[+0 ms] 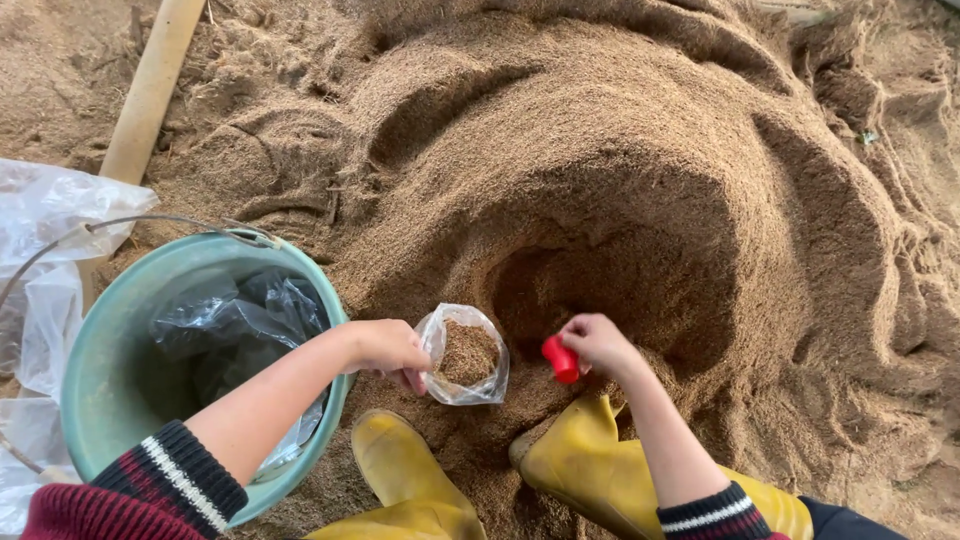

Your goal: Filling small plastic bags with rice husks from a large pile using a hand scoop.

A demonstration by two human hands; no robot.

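My left hand (392, 352) grips the rim of a small clear plastic bag (466, 358), held upright and open, partly filled with brown sawdust-like material. My right hand (598, 343) holds a small red cup (561, 359) just right of the bag's mouth, at the edge of a scooped hollow. A big heap of the same brown material (640, 170) rises in front of me. Both sleeves are dark red with black and white striped cuffs.
A green bucket (110, 370) with a wire handle and crumpled clear plastic bags inside stands at my left. More clear plastic (45, 230) lies beside it. A pale wooden pole (150, 90) lies at upper left. My yellow rubber boots (400, 470) stand below.
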